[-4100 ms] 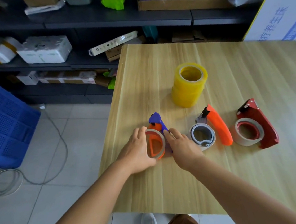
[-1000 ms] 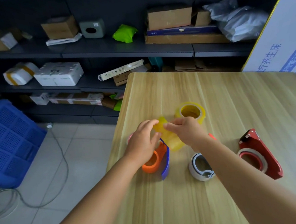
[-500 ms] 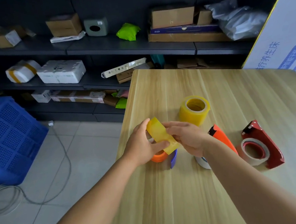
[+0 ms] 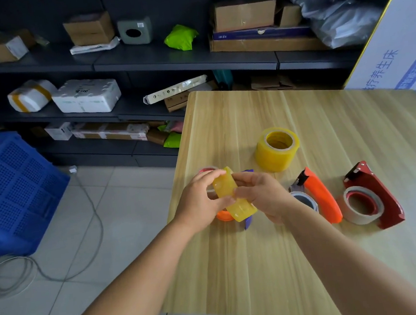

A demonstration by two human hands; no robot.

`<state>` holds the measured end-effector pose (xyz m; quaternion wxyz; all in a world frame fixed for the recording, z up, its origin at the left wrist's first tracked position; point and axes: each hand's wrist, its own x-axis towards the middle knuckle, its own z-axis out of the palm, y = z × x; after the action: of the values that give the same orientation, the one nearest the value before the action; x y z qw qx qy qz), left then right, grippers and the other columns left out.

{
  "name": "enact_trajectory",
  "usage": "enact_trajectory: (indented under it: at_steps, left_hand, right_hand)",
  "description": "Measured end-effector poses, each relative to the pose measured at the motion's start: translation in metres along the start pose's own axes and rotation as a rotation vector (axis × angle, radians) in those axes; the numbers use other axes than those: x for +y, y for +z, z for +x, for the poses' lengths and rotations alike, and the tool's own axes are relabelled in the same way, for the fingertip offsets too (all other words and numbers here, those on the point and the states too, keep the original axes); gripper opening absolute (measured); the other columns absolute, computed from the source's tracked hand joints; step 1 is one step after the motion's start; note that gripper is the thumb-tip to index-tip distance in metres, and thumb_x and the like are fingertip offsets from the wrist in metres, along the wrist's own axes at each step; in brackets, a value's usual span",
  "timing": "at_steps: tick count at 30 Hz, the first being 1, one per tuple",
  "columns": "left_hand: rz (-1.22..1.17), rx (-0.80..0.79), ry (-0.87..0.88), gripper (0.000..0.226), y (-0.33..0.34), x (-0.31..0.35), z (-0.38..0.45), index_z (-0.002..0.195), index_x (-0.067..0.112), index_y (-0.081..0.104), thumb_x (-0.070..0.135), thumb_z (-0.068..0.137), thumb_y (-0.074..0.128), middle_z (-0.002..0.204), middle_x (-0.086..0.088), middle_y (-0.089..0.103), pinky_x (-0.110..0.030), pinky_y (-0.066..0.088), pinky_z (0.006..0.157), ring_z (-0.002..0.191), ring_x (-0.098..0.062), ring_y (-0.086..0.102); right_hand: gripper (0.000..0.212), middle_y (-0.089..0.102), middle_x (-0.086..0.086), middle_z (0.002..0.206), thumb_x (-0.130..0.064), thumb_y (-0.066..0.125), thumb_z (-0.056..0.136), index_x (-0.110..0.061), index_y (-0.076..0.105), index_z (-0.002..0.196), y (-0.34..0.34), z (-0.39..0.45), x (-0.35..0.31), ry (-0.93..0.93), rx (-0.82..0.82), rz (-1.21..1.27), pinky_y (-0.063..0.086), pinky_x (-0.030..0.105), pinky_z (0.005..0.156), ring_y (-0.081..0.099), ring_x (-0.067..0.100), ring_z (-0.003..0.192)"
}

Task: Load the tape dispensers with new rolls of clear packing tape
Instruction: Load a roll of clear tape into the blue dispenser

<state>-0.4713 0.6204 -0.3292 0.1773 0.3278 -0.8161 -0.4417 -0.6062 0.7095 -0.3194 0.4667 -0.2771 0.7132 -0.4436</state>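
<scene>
Both hands hold one yellowish clear tape roll [image 4: 231, 195] just above the table's left side; my left hand [image 4: 201, 200] grips its left face and my right hand [image 4: 261, 194] its right. Under the roll lies the blue and orange dispenser [image 4: 247, 223], mostly hidden, with its orange hub [image 4: 224, 216] showing. A stack of tape rolls [image 4: 277, 148] stands behind. To the right lie an orange dispenser [image 4: 321, 197] and a red dispenser [image 4: 375, 194], each with a near-empty white core.
The wooden table [image 4: 263, 266] ends at its left edge just beside my left hand. An emptied core [image 4: 207, 170] peeks out behind my left fingers. A blue crate [image 4: 14, 191] and a cable sit on the floor. Dark shelves with boxes stand behind.
I took a roll from the stack, which is now shorter, and brought it over the blue dispenser. In the last half second the roll turned slightly between my hands.
</scene>
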Motion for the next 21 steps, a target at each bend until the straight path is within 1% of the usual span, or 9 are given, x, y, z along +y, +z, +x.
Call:
enact_trajectory:
  at_steps: [2,5,8,10,12,14,16,18,21]
  left_hand:
    - [-0.009,-0.009,-0.017,0.048,0.003,-0.003,-0.002,0.115,0.030,0.059,0.023,0.073,0.081,0.117,0.012,0.057,-0.001,0.039,0.075,0.096,0.002,0.053]
    - [-0.016,-0.005,-0.085,0.034,0.007,-0.011,-0.003,0.103,0.030,0.059,0.024,0.076,0.078,0.108,0.011,0.064,-0.024,0.049,0.086,0.102,-0.009,0.059]
    - [-0.039,0.051,-0.113,0.016,0.007,-0.018,0.000,0.094,0.026,0.062,0.021,0.082,0.072,0.104,0.009,0.067,-0.025,0.049,0.087,0.104,-0.010,0.062]
    - [-0.039,0.073,-0.124,0.012,0.006,-0.020,0.002,0.090,0.025,0.062,0.020,0.083,0.071,0.102,0.010,0.067,-0.022,0.046,0.086,0.104,-0.008,0.061]
    - [-0.048,0.082,-0.139,0.016,0.003,-0.021,0.003,0.084,0.029,0.060,0.019,0.083,0.072,0.099,0.014,0.065,-0.023,0.045,0.089,0.105,-0.008,0.060]
    - [-0.074,0.080,-0.161,0.021,0.002,-0.024,0.004,0.081,0.032,0.056,0.019,0.083,0.073,0.097,0.017,0.063,-0.029,0.049,0.091,0.104,-0.011,0.062]
    - [-0.073,0.061,-0.197,0.023,0.002,-0.027,0.004,0.082,0.032,0.052,0.024,0.082,0.073,0.094,0.011,0.063,-0.031,0.052,0.080,0.090,-0.016,0.064]
    - [-0.073,0.047,-0.228,0.026,0.004,-0.027,0.003,0.084,0.031,0.048,0.028,0.081,0.073,0.085,0.006,0.060,-0.026,0.044,0.061,0.069,-0.016,0.055]
    - [-0.079,0.086,-0.255,0.026,0.005,-0.026,0.003,0.090,0.027,0.051,0.031,0.080,0.074,0.088,0.006,0.059,-0.025,0.042,0.061,0.071,-0.017,0.054]
  right_hand:
    - [0.049,0.070,0.000,0.110,0.011,0.056,0.083,-0.014,0.060,0.124,0.000,-0.002,0.003,0.004,-0.023,-0.040,0.049,0.043,0.100,0.063,0.024,0.112]
    - [0.050,0.066,0.014,0.119,0.016,0.052,0.083,-0.002,0.053,0.130,0.004,-0.004,0.009,-0.002,0.006,-0.123,0.047,0.042,0.099,0.059,0.030,0.117]
    - [0.038,0.058,0.032,0.118,0.013,0.048,0.082,0.011,0.051,0.120,0.012,-0.004,0.012,-0.057,0.031,-0.265,0.044,0.052,0.098,0.055,0.044,0.111]
    - [0.037,0.060,0.029,0.114,0.007,0.048,0.082,0.007,0.051,0.119,0.017,0.000,0.014,-0.114,0.045,-0.360,0.045,0.055,0.094,0.057,0.043,0.107]
    - [0.049,0.065,0.015,0.119,0.001,0.050,0.085,-0.008,0.048,0.133,0.022,0.002,0.014,-0.154,0.053,-0.409,0.047,0.046,0.098,0.061,0.030,0.111]
    - [0.062,0.062,0.007,0.126,-0.001,0.052,0.086,-0.019,0.036,0.143,0.027,0.002,0.015,-0.165,0.062,-0.374,0.046,0.038,0.102,0.059,0.021,0.116]
    - [0.063,0.063,0.006,0.121,-0.003,0.054,0.086,-0.022,0.033,0.142,0.032,0.002,0.020,-0.171,0.082,-0.343,0.047,0.037,0.100,0.061,0.020,0.113]
    - [0.062,0.064,0.007,0.119,-0.006,0.055,0.086,-0.023,0.031,0.141,0.035,0.002,0.022,-0.165,0.090,-0.325,0.049,0.036,0.098,0.062,0.020,0.112]
    - [0.062,0.060,0.004,0.128,-0.014,0.057,0.090,-0.025,0.028,0.143,0.037,0.000,0.020,-0.174,0.089,-0.321,0.048,0.035,0.099,0.058,0.020,0.118]
